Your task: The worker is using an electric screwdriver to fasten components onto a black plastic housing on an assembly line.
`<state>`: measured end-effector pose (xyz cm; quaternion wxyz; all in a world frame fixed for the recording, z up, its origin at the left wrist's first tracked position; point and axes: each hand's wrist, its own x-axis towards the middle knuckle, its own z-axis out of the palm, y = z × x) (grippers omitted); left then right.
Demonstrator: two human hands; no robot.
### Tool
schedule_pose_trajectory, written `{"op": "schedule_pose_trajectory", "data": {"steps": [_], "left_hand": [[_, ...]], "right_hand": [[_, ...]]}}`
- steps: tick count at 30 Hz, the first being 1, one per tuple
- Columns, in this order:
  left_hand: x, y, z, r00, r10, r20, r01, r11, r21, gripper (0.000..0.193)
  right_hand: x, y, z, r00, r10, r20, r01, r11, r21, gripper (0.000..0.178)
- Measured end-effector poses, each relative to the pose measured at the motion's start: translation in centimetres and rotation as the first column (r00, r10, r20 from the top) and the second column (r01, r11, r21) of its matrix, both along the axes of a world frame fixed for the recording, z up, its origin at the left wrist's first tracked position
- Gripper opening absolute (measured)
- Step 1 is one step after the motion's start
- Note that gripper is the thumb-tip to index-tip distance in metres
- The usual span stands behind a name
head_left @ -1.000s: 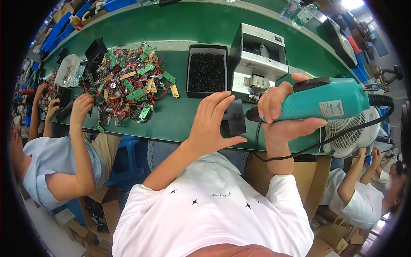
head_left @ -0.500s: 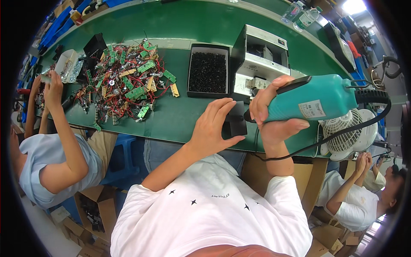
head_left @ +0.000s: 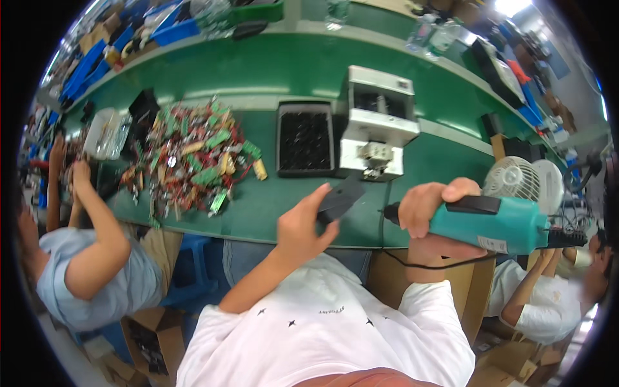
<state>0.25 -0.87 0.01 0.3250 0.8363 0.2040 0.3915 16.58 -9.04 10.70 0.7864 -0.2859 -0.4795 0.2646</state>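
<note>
My left hand (head_left: 302, 226) grips a small black plastic case (head_left: 340, 199) between thumb and fingers, tilted above the front of the table. In my right hand (head_left: 427, 211) lies a teal electric screwdriver (head_left: 493, 225), its black nose pointing left toward the case. A gap shows between the tip and the case. Beyond them stands a white and metal screw feeder (head_left: 380, 122). Beside the feeder sits a dark tray (head_left: 280, 145) full of tiny black pieces, probably screws, blurred here.
To the left a heap of green circuit boards with red wires (head_left: 200, 155) covers the green table (head_left: 258, 209). A white fan (head_left: 514, 180) stands at the right. Bottles (head_left: 443, 39) line the back shelf. Co-workers sit on both sides. The screwdriver's black cord (head_left: 445, 266) hangs near the table edge.
My hands have drawn apart, the screwdriver pulling off the case to the right. The case is now raised and tilted. My view has shifted, so the table appears lower in the picture.
</note>
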Motion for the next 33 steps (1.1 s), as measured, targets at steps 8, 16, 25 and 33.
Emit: {"op": "schedule_pose_trajectory", "data": {"steps": [8,16,25,33], "left_hand": [[3.2,17.5,8.8,0.988,0.152,0.002,-0.144,0.944,-0.296,0.035],[14.5,24.4,10.3,0.986,0.133,-0.103,-0.151,0.971,-0.185,0.038],[12.7,33.1,5.1,0.858,0.384,-0.341,-0.449,0.883,-0.135,0.042],[2.8,9.4,8.4,0.972,-0.217,0.096,0.229,0.963,-0.141,0.032]], "right_hand": [[6.3,-3.8,-3.2,0.997,0.023,-0.077,-0.034,0.988,-0.154,0.061],[12.2,-2.4,-3.3,0.999,-0.014,-0.048,0.007,0.989,-0.145,0.046],[36.7,3.8,-11.5,-0.119,-0.644,0.755,0.903,-0.386,-0.187,0.06],[42.7,-0.1,-14.1,-0.057,-0.436,0.898,0.857,-0.483,-0.18,0.081]]}}
